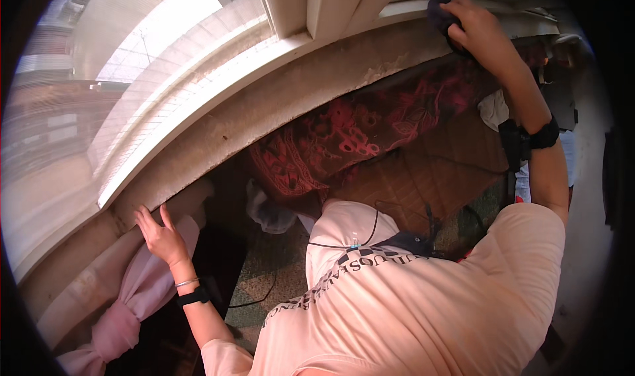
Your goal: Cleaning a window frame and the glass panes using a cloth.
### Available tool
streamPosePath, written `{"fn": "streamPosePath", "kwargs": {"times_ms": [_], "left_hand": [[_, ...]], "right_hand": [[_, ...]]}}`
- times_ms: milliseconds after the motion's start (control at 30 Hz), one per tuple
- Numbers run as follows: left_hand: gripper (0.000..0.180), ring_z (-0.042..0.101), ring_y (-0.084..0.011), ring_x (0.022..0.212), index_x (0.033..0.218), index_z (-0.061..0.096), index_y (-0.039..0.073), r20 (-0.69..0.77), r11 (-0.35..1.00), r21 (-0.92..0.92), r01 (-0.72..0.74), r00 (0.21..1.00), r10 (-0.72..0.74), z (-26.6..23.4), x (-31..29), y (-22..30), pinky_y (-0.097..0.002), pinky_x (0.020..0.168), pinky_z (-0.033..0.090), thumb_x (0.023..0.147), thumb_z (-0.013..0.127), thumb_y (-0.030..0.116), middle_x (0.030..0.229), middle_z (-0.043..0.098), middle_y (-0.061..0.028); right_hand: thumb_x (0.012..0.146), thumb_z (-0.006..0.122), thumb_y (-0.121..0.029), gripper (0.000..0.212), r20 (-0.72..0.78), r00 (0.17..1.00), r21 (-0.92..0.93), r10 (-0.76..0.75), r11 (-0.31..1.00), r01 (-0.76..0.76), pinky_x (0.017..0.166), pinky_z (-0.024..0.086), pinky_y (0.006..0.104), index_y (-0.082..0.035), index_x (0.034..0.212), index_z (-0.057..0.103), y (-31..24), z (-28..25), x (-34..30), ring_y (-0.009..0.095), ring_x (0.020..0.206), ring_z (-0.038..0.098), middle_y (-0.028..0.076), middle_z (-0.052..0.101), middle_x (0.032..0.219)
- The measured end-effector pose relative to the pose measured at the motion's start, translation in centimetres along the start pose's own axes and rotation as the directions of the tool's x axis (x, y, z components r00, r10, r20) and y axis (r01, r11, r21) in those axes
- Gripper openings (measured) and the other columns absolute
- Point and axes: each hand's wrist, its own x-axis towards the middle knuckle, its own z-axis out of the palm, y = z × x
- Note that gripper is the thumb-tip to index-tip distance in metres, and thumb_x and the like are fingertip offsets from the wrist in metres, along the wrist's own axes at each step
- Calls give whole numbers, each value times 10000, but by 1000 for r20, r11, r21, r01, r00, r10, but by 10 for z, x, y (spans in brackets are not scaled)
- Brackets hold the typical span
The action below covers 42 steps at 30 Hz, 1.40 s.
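Observation:
At the upper right, my right hand (pixel 477 33) is closed round a bunched dark cloth (pixel 439 14), pressed against the lower part of the white window frame (pixel 192 108). My left hand (pixel 164 239) lies with outstretched fingers at the near edge of the windowsill (pixel 261 108), far to the left, and holds nothing. The sill is pale, with a few dark specks and worn patches along its edge. Glass (pixel 59 134) fills the frame on the left, and buildings show through it.
A pink curtain (pixel 116 329) hangs knotted beside my left forearm. Below the sill, dark red patterned fabric (pixel 370 128) covers part of a brown surface (pixel 423 177). A whitish plastic bag (pixel 268 207), a crumpled white cloth (pixel 493 110) and thin black cables lie near my body.

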Motion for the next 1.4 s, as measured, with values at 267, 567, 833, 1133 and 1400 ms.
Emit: {"fn": "streamPosePath", "kwargs": {"times_ms": [267,567,833,1133,1400], "left_hand": [[553,554,-378,1238,1355,526,43,-27,1000,28,12,1000,-11,6,2,3,-421,970,503,964,575,431,1368,545,-226],[557,550,-379,1238,1331,535,40,-20,999,31,33,999,-32,4,1,4,-419,975,499,971,542,466,1360,546,-235],[570,553,-375,1237,1341,532,46,-37,999,26,33,999,-32,6,1,-1,-420,984,495,965,548,474,1354,556,-223],[548,545,-384,1246,1364,521,64,-87,999,-7,37,996,-37,6,-2,3,-421,980,496,946,609,408,1362,555,-207],[549,555,-378,1235,1369,516,77,-97,999,32,31,995,-28,8,-4,6,-404,955,513,935,625,394,1365,557,-191]], "right_hand": [[788,604,-119,246,1,997,-126,-71,990,71,817,498,474,17,987,655,-17,-12,5,419,927,611,227,628,933],[759,731,-139,296,257,966,-224,11,973,48,812,488,472,14,997,644,-7,-24,28,409,964,621,224,657,971],[762,721,-133,256,276,959,-272,-55,953,133,780,494,475,29,944,642,-31,-38,30,422,901,636,234,664,919],[745,695,-11,314,216,969,-215,-119,962,166,824,465,482,-25,1017,538,-3,-20,27,422,982,580,192,593,990],[739,709,-27,256,263,958,-316,-112,928,195,772,503,485,18,947,566,-15,-17,41,422,905,623,213,631,942]]}}
